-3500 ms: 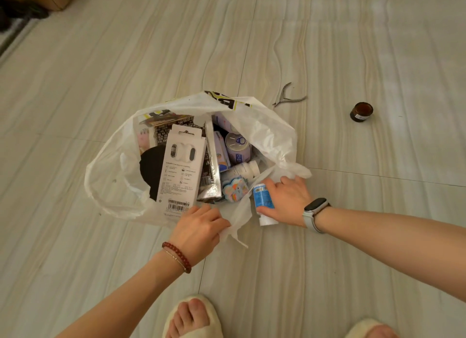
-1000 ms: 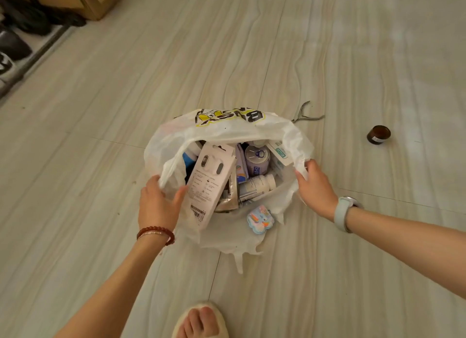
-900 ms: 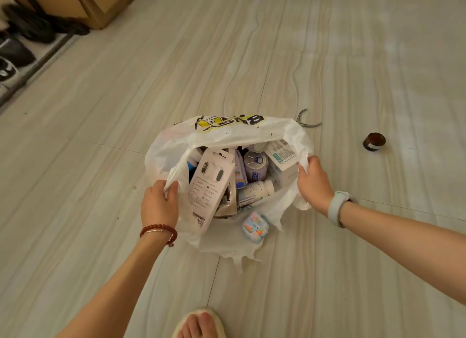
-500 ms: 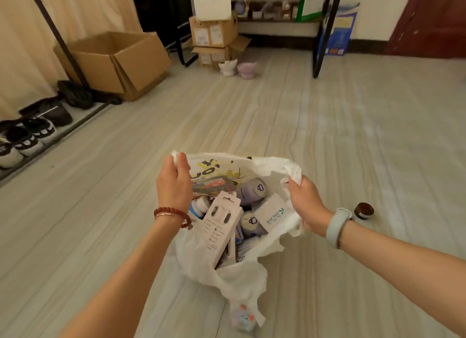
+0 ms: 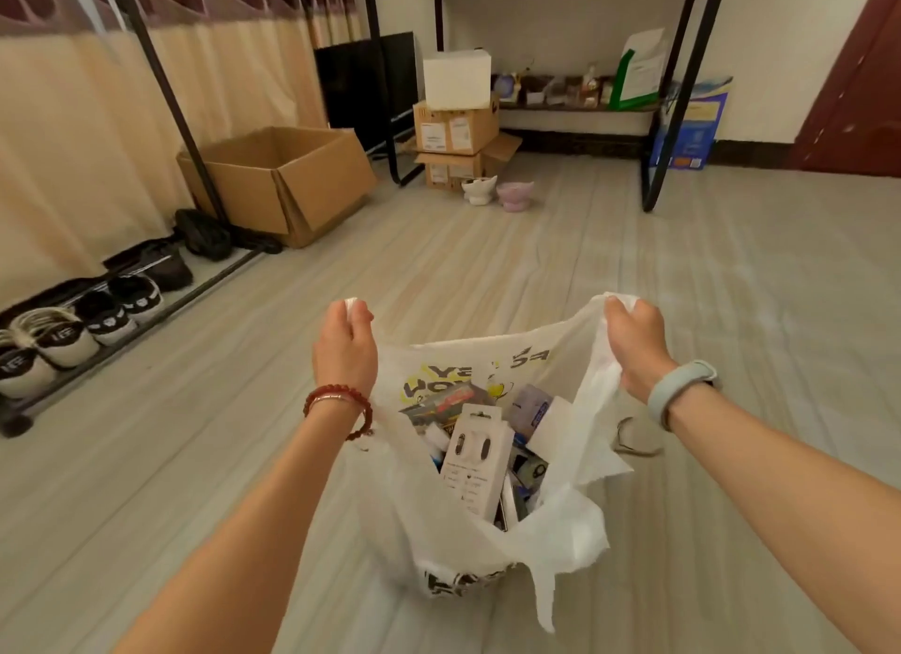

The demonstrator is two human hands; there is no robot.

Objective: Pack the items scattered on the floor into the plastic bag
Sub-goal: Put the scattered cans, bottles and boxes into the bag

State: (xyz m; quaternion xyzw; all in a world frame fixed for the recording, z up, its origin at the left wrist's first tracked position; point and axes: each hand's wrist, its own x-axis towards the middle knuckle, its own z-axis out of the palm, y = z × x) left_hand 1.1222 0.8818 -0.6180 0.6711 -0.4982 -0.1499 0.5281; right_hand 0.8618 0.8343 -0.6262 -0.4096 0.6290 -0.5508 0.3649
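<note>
The white plastic bag [image 5: 429,522] with yellow and black print hangs open between my hands. My left hand [image 5: 346,346] grips its left handle and my right hand [image 5: 634,346] grips its right handle, both raised above the bag's mouth. Inside stand a tall white carded box [image 5: 480,463], a purple can [image 5: 529,405] and several other packs. On the floor behind the bag's right side lie metal nail nippers [image 5: 631,441], partly hidden by the plastic. The bag's underside is out of sight.
An open cardboard box [image 5: 278,180] stands at the far left by a curtain. A low shoe rack [image 5: 63,336] runs along the left wall. Stacked cartons [image 5: 456,127], two small bowls [image 5: 497,193] and a black frame leg [image 5: 658,175] are at the back.
Both hands took the bag's handles and raised them, pulling the bag upright and up. My view tilted up from the floor to the room. The brown jar is out of sight.
</note>
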